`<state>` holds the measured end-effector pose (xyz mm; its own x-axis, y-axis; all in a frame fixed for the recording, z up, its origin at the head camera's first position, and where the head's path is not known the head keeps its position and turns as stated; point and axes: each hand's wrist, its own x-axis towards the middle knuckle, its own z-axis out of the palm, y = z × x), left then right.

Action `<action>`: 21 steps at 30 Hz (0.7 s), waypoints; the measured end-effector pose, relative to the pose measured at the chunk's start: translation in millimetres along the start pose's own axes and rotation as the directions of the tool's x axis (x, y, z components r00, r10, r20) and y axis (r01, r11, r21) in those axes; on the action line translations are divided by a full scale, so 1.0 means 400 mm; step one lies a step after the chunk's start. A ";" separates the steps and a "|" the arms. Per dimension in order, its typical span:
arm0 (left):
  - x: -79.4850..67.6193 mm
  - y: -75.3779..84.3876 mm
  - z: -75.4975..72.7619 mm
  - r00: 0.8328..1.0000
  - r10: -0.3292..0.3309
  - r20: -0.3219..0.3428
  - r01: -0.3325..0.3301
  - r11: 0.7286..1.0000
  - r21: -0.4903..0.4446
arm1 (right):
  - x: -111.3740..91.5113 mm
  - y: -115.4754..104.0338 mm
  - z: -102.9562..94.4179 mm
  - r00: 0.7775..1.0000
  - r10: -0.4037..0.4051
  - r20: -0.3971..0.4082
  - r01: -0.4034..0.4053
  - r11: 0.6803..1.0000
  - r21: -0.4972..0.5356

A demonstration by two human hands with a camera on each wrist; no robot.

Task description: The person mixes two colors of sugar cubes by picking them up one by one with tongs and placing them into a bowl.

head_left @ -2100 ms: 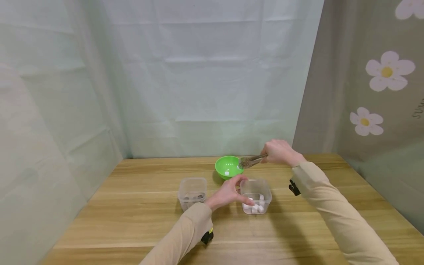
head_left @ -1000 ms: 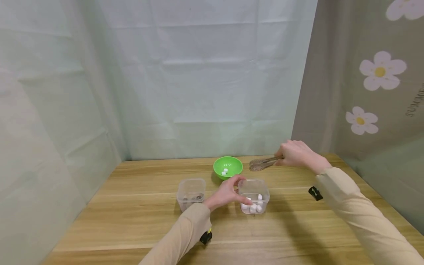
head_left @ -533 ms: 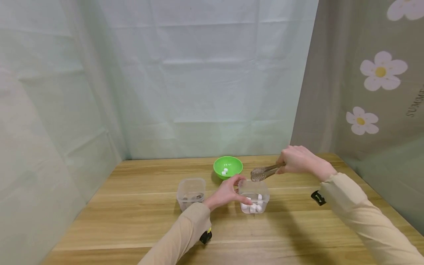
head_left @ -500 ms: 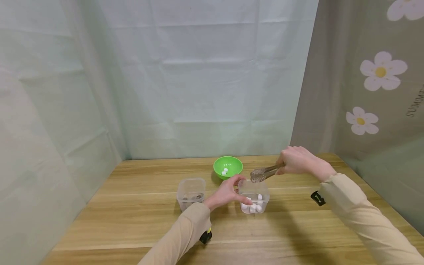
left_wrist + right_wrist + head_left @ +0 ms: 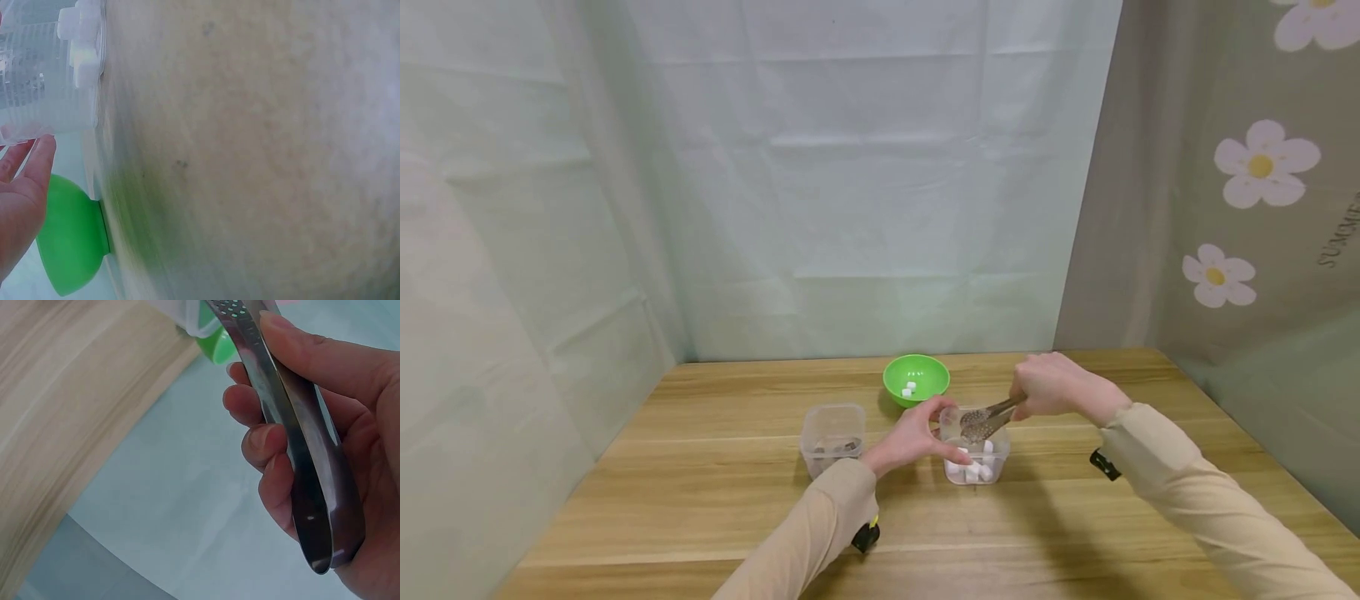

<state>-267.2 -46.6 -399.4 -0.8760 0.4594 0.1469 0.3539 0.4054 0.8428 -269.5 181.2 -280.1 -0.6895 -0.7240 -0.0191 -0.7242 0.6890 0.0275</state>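
My left hand (image 5: pixel 917 437) grips a clear plastic container (image 5: pixel 1004 454), thumb over the near side and fingers at the far left. Several small white marshmallow-like pieces (image 5: pixel 974 472) lie in it. My right hand (image 5: pixel 1051 385) holds perforated metal tongs (image 5: pixel 294 425) by the arms, thumb on one side and fingers curled on the other. In the head view, the tong tips dip into the container's opening, above the white pieces. Whether anything is between the tips cannot be made out. Behind the container stands a green bowl (image 5: pixel 931 379) with two white pieces inside.
Left of my left hand stands a second clear container (image 5: pixel 835 411) with dark pieces in its bottom. All of it rests on a wooden table (image 5: pixel 700 483). Pale cloth (image 5: pixel 880 183) hangs behind, and a flowered curtain (image 5: pixel 1150 208) hangs on the right.
My right hand has moved from the bowl's right side forward and down, taking the tong tips into the container. A second white piece now lies in the bowl. My left hand has stayed put.
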 end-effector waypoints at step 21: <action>0.001 -0.003 0.000 1.000 -0.002 0.003 0.002 1.000 -0.018 | 0.038 -0.028 0.033 0.999 -0.004 0.042 0.007 0.997 -0.076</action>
<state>-267.9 -46.9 -400.2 -0.8759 0.4607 0.1434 0.3459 0.3925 0.8522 -272.1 163.1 -293.9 -0.6863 -0.7248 -0.0611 -0.7265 0.6792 0.1037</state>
